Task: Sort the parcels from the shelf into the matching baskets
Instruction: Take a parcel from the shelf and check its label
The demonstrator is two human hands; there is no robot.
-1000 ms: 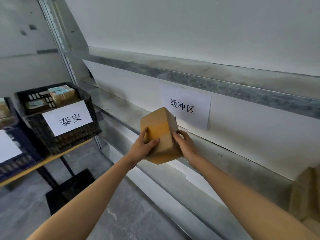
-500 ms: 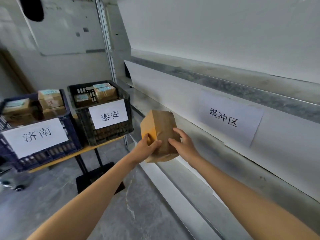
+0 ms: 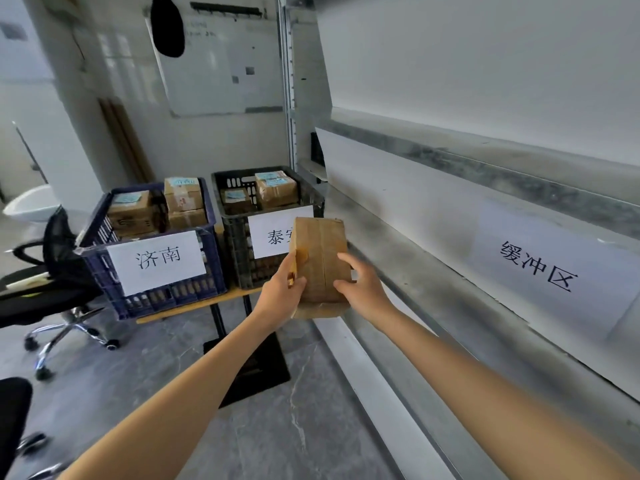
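The brown parcel (image 3: 320, 261) is gripped by the left hand (image 3: 282, 294) and right hand (image 3: 360, 289), fingers curled round it; the black basket's (image 3: 239, 251) label (image 3: 268, 237) is half hidden.

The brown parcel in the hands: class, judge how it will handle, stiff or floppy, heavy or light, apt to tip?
Probably stiff: the parcel shows flat faces and straight edges between the left hand and right hand. Perhaps light, being held on outstretched arms; weight is unseen. Taller than wide, it may tip if stood on end.
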